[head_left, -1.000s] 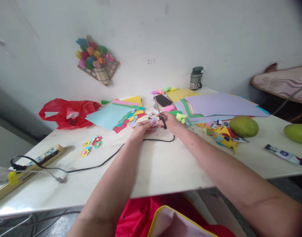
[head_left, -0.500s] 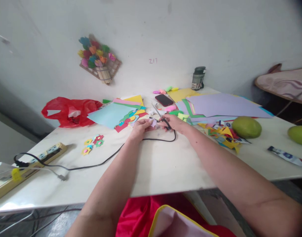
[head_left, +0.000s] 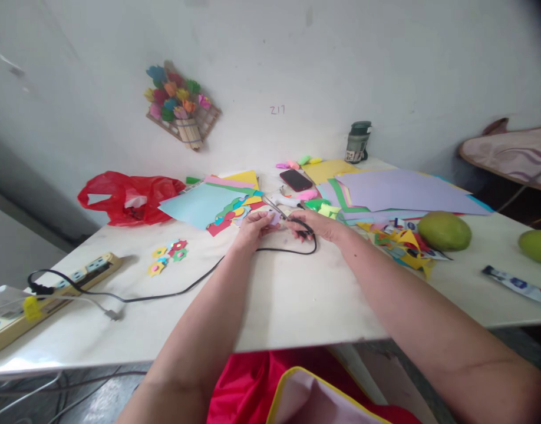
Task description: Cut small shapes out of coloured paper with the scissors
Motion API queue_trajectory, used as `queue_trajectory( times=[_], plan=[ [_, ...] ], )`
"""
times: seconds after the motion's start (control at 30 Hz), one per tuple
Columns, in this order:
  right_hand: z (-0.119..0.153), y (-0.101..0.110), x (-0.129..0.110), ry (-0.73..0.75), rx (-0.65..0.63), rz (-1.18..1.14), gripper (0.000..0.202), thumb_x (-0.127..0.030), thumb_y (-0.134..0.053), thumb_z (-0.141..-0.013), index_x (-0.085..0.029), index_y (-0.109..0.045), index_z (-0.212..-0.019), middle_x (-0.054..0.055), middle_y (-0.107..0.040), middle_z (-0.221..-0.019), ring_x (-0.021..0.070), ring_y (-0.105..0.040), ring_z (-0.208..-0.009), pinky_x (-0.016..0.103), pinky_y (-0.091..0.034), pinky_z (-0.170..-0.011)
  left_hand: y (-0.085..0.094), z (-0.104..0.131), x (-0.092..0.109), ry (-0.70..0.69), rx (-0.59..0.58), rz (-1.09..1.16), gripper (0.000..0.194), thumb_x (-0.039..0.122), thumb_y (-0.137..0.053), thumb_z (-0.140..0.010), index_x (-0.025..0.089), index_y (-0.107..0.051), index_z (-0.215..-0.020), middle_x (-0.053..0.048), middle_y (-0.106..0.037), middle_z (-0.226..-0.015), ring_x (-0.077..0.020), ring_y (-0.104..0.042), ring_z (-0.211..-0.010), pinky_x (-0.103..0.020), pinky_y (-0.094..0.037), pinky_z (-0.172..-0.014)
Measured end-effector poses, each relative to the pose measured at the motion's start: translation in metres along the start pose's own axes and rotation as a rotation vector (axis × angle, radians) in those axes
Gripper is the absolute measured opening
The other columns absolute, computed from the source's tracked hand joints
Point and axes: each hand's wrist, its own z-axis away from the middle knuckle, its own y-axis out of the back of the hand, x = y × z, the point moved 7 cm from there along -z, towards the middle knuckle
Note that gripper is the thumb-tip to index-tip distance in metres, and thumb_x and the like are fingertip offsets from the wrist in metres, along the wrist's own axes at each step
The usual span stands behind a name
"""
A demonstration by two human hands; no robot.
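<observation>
Between the fingers of my left hand (head_left: 251,228) is a small piece of light purple paper (head_left: 274,218). My right hand (head_left: 313,224) is closed around the dark handles of a pair of scissors (head_left: 274,206). The blades point up and to the left, close beside the paper; whether they touch it I cannot tell. A black power cord (head_left: 200,284) runs across the table just below both hands. Cut paper strips and scraps (head_left: 228,218) in several colours lie beyond my left hand. Small paper flowers (head_left: 168,258) are grouped on the left.
A power strip (head_left: 53,300) and a red plastic bag (head_left: 124,197) are on the left. Behind my hands lie a phone (head_left: 296,180) and a glue gun (head_left: 292,201). Coloured sheets (head_left: 407,191), paper scraps (head_left: 407,247), a green fruit (head_left: 445,231) and a tube (head_left: 515,285) occupy the right.
The scissors have tilted, their blades now pointing further left and lower. My left hand still holds the purple paper in nearly the same place. The view has shifted slightly.
</observation>
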Motion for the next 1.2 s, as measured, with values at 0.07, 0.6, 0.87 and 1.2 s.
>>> queue_trajectory(
  times=[0.07, 0.6, 0.87, 1.2],
  plan=[
    [-0.001, 0.0, 0.002, -0.008, -0.004, -0.004, 0.04, -0.052, -0.069, -0.083, -0.017, -0.056, -0.074, 0.0, -0.06, -0.061, 0.0065, -0.052, -0.044, 0.016, -0.034, -0.034, 0.001, -0.001, -0.002, 0.009, -0.004, -0.005, 0.035, 0.031, -0.093, -0.056, 0.013, -0.067, -0.068, -0.001, -0.069, -0.066, -0.0125, -0.066, -0.062, -0.025, -0.056, -0.067],
    [0.0, -0.001, 0.002, -0.009, -0.02, -0.022, 0.041, -0.055, -0.072, -0.079, -0.017, -0.058, -0.08, -0.001, -0.06, -0.061, 0.007, -0.051, -0.044, 0.018, -0.033, -0.036, 0.0, -0.002, 0.0, -0.009, -0.01, -0.002, 0.035, 0.033, -0.094, -0.051, 0.013, -0.07, -0.068, 0.0, -0.068, -0.067, -0.0108, -0.063, -0.064, -0.024, -0.054, -0.065],
    [0.003, -0.003, -0.006, -0.024, -0.007, -0.003, 0.042, -0.055, -0.072, -0.078, -0.017, -0.055, -0.073, -0.001, -0.059, -0.059, 0.0065, -0.05, -0.044, 0.018, -0.034, -0.037, -0.002, 0.0, 0.001, 0.017, -0.001, 0.032, 0.036, 0.03, -0.095, -0.05, 0.012, -0.068, -0.065, 0.0, -0.066, -0.064, -0.0098, -0.061, -0.061, -0.023, -0.054, -0.064],
    [0.007, -0.005, -0.013, -0.008, 0.008, -0.001, 0.041, -0.052, -0.074, -0.077, -0.016, -0.055, -0.073, -0.002, -0.059, -0.06, 0.0064, -0.051, -0.046, 0.017, -0.034, -0.037, -0.002, 0.0, -0.002, 0.025, 0.006, 0.088, 0.025, 0.023, -0.088, -0.063, 0.013, -0.066, -0.068, -0.001, -0.067, -0.067, -0.012, -0.063, -0.063, -0.025, -0.056, -0.065]
  ],
)
